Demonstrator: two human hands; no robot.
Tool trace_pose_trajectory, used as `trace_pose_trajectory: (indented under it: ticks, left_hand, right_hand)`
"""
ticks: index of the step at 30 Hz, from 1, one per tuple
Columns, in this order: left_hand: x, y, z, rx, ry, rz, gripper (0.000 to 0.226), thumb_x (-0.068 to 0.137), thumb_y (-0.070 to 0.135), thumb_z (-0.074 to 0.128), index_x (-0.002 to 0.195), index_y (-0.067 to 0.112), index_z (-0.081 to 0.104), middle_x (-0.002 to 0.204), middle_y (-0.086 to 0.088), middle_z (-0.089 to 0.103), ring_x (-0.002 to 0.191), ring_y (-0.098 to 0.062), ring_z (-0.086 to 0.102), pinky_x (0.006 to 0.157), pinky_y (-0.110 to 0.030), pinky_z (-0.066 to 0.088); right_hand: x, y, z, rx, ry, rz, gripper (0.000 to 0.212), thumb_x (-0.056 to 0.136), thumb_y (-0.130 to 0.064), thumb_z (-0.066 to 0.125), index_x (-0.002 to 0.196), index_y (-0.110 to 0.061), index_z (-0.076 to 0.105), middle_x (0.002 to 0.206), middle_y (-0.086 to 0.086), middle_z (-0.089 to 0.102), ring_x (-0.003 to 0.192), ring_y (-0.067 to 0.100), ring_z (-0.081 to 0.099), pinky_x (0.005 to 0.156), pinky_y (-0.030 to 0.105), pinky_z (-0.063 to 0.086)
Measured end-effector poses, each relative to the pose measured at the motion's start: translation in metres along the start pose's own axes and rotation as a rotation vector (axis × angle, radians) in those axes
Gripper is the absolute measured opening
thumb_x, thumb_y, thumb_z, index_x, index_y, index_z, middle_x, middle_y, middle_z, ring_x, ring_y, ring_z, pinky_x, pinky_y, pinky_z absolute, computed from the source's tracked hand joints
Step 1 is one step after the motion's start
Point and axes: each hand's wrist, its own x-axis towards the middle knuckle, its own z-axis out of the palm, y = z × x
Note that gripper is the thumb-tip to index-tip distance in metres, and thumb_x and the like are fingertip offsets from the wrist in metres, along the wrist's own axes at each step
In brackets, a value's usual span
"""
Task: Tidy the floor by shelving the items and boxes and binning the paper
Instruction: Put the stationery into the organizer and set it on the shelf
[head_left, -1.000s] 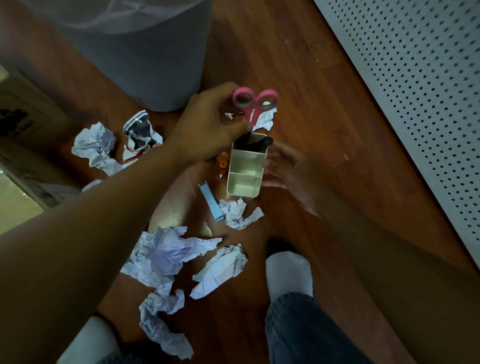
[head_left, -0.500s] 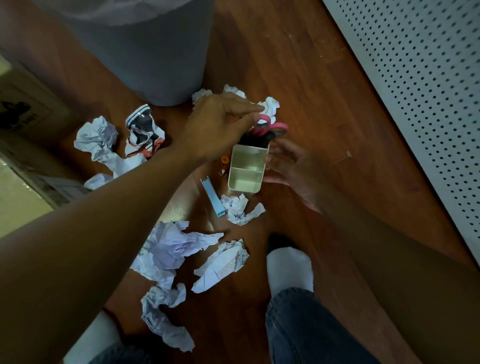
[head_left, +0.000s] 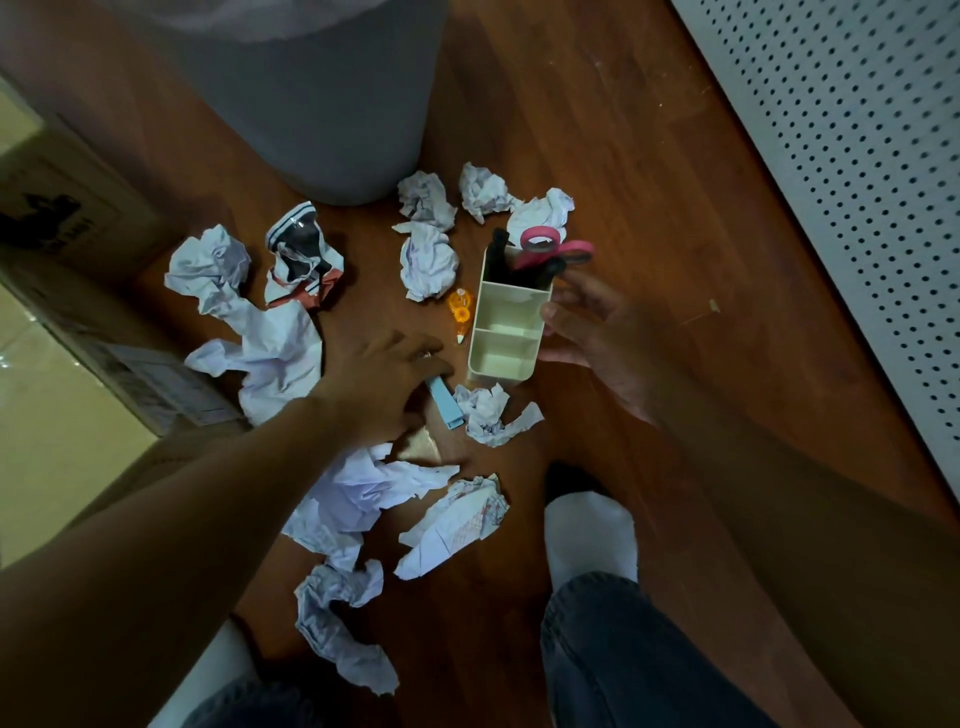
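A cream desk organiser (head_left: 506, 332) stands on the wooden floor, with pink-handled scissors (head_left: 550, 249) and dark items in its far compartment. My right hand (head_left: 597, 332) rests against its right wall, thumb at the rim. My left hand (head_left: 384, 379) reaches down with its fingertips on the top end of a small blue item (head_left: 445, 404), which lies flat on the floor. An orange correction-tape roller (head_left: 460, 312) lies left of the organiser. Several crumpled paper balls surround them, such as the paper ball (head_left: 428, 262) beyond the roller and the paper ball (head_left: 485, 413) in front of the organiser.
A grey bin (head_left: 311, 104) stands at the back. Cardboard boxes (head_left: 78, 270) lie on the left, and a white perforated panel (head_left: 857, 182) runs along the right. My socked foot (head_left: 589, 535) and jeans-clad knee are at the bottom. More crumpled paper (head_left: 358, 499) lies near me.
My left hand dropped the pink scissors into the organiser's far compartment, let go and moved down and left onto the blue item. My right hand stayed at the organiser.
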Motion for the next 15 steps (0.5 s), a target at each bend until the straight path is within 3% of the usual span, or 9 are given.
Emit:
trace_pose_trajectory:
  ticks: [4, 7, 10, 13, 15]
  left_hand:
    - [-0.004, 0.009, 0.005, 0.167, 0.069, 0.063, 0.071, 0.067, 0.054, 0.077, 0.131, 0.028, 0.059, 0.138, 0.001, 0.054, 0.129, -0.026, 0.045, 0.097, -0.045, 0.041]
    - [-0.005, 0.015, 0.012, 0.214, 0.097, 0.158, 0.050, 0.078, 0.038, 0.075, 0.125, 0.024, 0.063, 0.129, -0.003, 0.062, 0.127, -0.028, 0.050, 0.095, -0.043, 0.045]
    - [-0.009, 0.013, 0.004, -0.097, 0.127, 0.111, 0.029, 0.092, 0.026, 0.064, 0.120, 0.020, 0.062, 0.121, -0.005, 0.063, 0.125, -0.026, 0.051, 0.096, -0.036, 0.043]
    - [-0.014, 0.012, -0.015, -0.442, 0.142, -0.043, 0.022, 0.098, 0.032, 0.055, 0.114, 0.017, 0.054, 0.100, 0.001, 0.057, 0.088, -0.010, 0.058, 0.074, -0.019, 0.044]
    - [-0.014, 0.015, -0.026, -0.767, 0.214, -0.184, 0.017, 0.098, 0.030, 0.055, 0.107, 0.016, 0.049, 0.092, -0.010, 0.063, 0.077, -0.019, 0.066, 0.071, -0.029, 0.055]
  right_hand:
    - [0.001, 0.001, 0.003, 0.007, 0.003, 0.002, 0.048, 0.099, -0.006, 0.058, 0.145, -0.017, 0.051, 0.117, 0.009, 0.064, 0.104, 0.021, 0.070, 0.090, 0.050, 0.060]
    - [0.001, 0.002, 0.003, 0.003, 0.001, -0.003, 0.048, 0.099, -0.007, 0.058, 0.145, -0.018, 0.052, 0.111, 0.005, 0.064, 0.103, 0.021, 0.069, 0.090, 0.052, 0.059]
    - [0.001, 0.003, 0.003, 0.000, 0.004, -0.008, 0.048, 0.099, -0.007, 0.058, 0.145, -0.020, 0.052, 0.102, 0.001, 0.064, 0.101, 0.019, 0.070, 0.090, 0.051, 0.060]
    - [0.002, 0.004, 0.003, 0.006, -0.003, -0.009, 0.048, 0.099, -0.008, 0.058, 0.145, -0.020, 0.052, 0.101, 0.001, 0.063, 0.101, 0.019, 0.068, 0.090, 0.052, 0.059]
    - [0.002, 0.004, 0.003, 0.005, -0.005, -0.010, 0.049, 0.099, -0.007, 0.058, 0.146, -0.021, 0.051, 0.100, 0.002, 0.063, 0.101, 0.018, 0.068, 0.091, 0.052, 0.059]
